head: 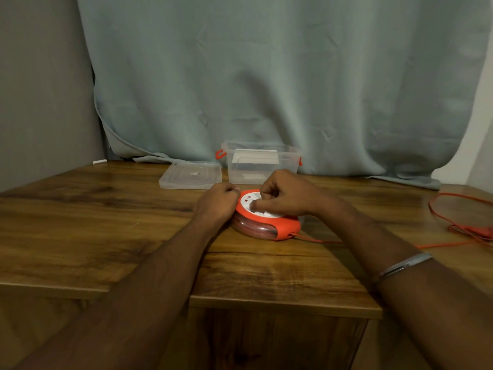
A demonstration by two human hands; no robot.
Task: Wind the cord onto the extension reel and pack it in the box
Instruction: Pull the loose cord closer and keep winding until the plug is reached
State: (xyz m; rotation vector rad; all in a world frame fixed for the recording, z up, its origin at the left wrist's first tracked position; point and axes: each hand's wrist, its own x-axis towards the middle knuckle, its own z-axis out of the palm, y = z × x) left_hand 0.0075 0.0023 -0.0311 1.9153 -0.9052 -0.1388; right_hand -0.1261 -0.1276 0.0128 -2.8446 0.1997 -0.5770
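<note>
While both hands grip it, the red-and-white reel (266,225) lies flat.

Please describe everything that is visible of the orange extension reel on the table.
The extension reel is a round, flat orange plastic drum with a white top face and a clear side window showing wound orange cord. It lies flat on the wooden table, before the box. The left hand steadies its left edge; the right hand rests on its top. The cord leaves its lower right side.
</note>
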